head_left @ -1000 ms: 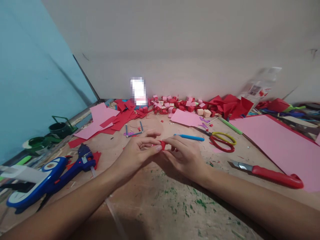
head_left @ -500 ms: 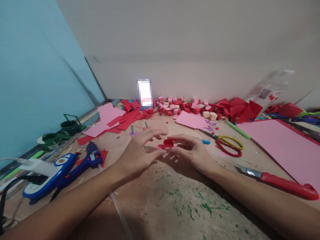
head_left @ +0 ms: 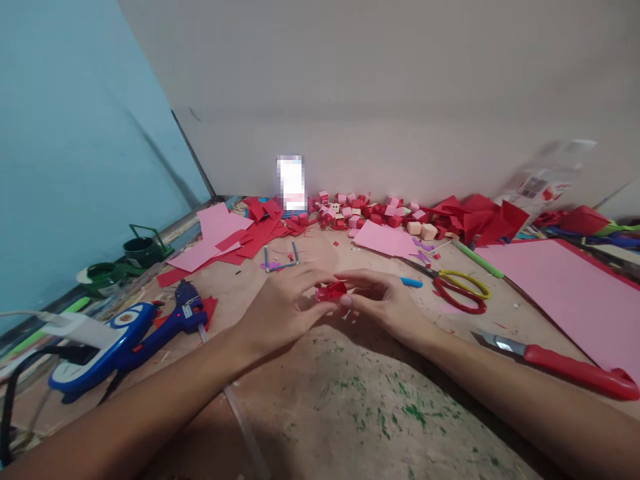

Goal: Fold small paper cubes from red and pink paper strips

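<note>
Between the fingertips of both hands is a small red folded-paper box (head_left: pixel 331 292), raised a little off the wooden table (head_left: pixel 320 400). My left hand (head_left: pixel 287 301) pinches its left side with thumb and fingers. From the other side, my right hand (head_left: pixel 377 297) grips its right edge, thumb toward me. The fingers partly cover the box. Beyond the hands lie a pink paper sheet (head_left: pixel 384 240) and a heap of small red and pink paper cubes (head_left: pixel 357 210). A blue-capped stick (head_left: pixel 411 283) lies just right of my right hand.
Left: a blue glue gun (head_left: pixel 185 310) and a blue power strip (head_left: pixel 100 360) with cables. Right: scissors (head_left: pixel 463 290), a red-handled knife (head_left: pixel 570 367), a large pink sheet (head_left: pixel 575 280) and a clear bottle (head_left: pixel 545 177). A lit phone (head_left: pixel 291 183) leans on the wall (head_left: pixel 375 87).
My left hand has closed in on the paper box, and its fingers and thumb now press against its left side. The box's open side shows less. The view has shifted slightly.
</note>
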Motion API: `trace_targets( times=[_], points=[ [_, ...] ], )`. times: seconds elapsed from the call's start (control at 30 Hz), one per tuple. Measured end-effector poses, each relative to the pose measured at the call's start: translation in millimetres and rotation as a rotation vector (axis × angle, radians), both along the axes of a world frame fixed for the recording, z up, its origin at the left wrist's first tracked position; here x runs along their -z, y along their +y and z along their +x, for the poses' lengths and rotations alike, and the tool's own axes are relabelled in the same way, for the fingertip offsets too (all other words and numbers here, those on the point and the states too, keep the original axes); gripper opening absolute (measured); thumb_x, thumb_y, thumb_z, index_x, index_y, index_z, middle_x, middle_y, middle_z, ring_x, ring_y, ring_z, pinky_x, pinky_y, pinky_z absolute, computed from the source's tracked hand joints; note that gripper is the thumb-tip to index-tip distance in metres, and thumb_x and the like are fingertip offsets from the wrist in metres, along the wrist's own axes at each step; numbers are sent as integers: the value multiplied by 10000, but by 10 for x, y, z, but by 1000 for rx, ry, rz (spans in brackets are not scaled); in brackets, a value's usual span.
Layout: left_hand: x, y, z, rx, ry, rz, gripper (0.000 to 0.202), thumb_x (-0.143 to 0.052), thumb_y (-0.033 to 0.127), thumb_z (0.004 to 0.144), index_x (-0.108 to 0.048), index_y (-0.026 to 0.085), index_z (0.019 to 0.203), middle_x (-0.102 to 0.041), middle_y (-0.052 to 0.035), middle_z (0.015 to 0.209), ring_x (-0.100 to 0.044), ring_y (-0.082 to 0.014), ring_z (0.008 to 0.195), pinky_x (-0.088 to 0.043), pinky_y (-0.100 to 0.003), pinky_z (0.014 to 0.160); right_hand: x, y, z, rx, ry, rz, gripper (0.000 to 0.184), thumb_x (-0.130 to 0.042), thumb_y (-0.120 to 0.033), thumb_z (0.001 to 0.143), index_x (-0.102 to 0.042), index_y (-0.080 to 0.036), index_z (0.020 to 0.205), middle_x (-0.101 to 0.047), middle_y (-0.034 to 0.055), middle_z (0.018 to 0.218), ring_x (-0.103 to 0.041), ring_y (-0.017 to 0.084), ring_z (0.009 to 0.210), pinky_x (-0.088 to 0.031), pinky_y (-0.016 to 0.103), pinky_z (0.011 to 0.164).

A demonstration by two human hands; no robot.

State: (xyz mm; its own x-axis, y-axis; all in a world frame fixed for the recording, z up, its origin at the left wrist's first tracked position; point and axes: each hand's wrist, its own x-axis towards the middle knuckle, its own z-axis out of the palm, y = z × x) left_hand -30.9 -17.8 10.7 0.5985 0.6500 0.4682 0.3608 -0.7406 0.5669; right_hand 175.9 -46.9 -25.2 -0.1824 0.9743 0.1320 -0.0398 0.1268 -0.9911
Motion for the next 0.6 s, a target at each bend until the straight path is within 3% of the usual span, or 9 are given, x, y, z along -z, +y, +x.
trace_targets(
  times=[0.27, 0.47, 0.6],
  points=[
    [-31, 30, -21, -91, 100, 95, 146, -620, 215, 941, -755, 198, 888, -794, -29, 933, -710, -192, 848, -495, -305, 794, 28, -4, -29, 63, -112, 13, 381, -812, -381, 779, -763, -186, 1103, -807, 78, 894, -727, 191, 674, -574, 323, 606],
    [16, 54, -31, -145, 299, 164, 176, -606, 226, 919, -776, 200, 880, -794, -38, 892, -695, -220, 786, -449, -339, 728, 9, -34, -50, 41, -300, 136, 272, -741, -297, 836, -779, -185, 1081, -812, 83, 949, -750, 208, 765, -588, 334, 684],
    [23, 52, -46, -135, 352, 178, 198, -599, 227, 923, -777, 188, 844, -780, -50, 832, -670, -213, 730, -423, -330, 687, -11, -52, -65, 11, -353, 145, 252, -694, -269, 862, -785, -190, 1083, -813, 60, 881, -736, 192, 722, -571, 303, 643]
  ],
)
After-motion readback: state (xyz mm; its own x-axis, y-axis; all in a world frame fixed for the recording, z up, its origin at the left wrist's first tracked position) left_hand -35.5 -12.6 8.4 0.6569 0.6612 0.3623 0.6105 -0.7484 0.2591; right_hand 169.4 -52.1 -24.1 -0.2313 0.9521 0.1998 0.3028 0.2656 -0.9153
